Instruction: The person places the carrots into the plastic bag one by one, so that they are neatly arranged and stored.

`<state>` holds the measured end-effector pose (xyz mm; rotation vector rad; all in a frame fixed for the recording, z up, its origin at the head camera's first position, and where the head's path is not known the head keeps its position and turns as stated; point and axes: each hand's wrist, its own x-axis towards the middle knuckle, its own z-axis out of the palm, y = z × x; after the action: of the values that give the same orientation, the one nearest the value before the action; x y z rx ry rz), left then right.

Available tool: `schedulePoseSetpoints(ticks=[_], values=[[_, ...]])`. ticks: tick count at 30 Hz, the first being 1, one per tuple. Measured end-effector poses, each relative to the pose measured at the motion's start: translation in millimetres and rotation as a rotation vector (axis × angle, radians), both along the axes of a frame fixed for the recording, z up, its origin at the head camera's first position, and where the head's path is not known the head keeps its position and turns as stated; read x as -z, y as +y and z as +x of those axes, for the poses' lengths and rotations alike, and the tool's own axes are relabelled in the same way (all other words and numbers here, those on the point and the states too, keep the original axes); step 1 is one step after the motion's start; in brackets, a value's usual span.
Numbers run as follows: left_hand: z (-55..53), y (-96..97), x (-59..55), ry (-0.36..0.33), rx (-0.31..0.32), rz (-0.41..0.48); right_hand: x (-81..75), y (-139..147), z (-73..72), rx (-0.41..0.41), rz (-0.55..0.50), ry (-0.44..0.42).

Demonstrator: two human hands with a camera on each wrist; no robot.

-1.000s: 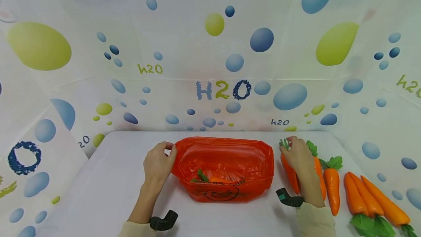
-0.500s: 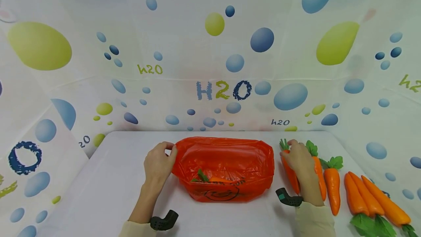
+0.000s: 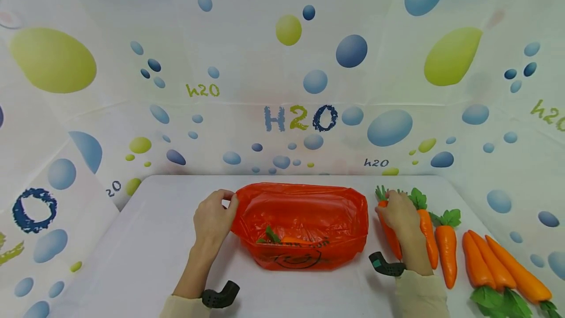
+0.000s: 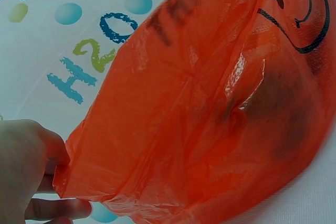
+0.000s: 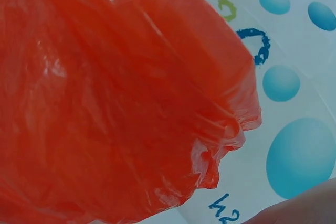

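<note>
A red plastic bag (image 3: 300, 210) with a smiley print lies with its mouth spread wide. Carrot (image 3: 295, 241) and green leaves (image 3: 272, 234) show in its opening. My left hand (image 3: 214, 217) pinches the bag's left rim; the left wrist view shows thumb and fingers around the bag's edge (image 4: 68, 174). To the right of the bag, my right hand (image 3: 400, 212) is bent over the carrots, its thumb side touching or close to the leftmost carrot (image 3: 388, 232). Its fingertips are hidden. In the right wrist view only a sliver of that hand (image 5: 299, 208) appears, beside the bag.
Right of my right hand lie a carrot (image 3: 427, 232) partly behind it and another carrot (image 3: 448, 254). Several carrots (image 3: 503, 264) with leaves toward me lie at the table's right edge. A printed cloth (image 3: 247, 63) hangs behind the white table (image 3: 145, 239).
My right hand has shifted slightly left and down over the carrots, and a leaf top now shows beyond it. My left hand and the bag stay put.
</note>
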<state>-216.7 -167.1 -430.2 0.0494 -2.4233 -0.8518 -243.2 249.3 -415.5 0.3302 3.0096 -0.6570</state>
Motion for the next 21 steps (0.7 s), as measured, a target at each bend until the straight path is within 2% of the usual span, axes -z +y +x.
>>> schedulePoseSetpoints(ticks=[11,21], values=[[3.3,0.4,-0.1,-0.016,-0.013,-0.001,4.7,0.0,2.9,-0.002,-0.045,-0.047],[5.4,0.4,-0.1,0.010,-0.010,-0.001,5.5,-0.3,3.4,-0.019,-0.051,-0.100]])
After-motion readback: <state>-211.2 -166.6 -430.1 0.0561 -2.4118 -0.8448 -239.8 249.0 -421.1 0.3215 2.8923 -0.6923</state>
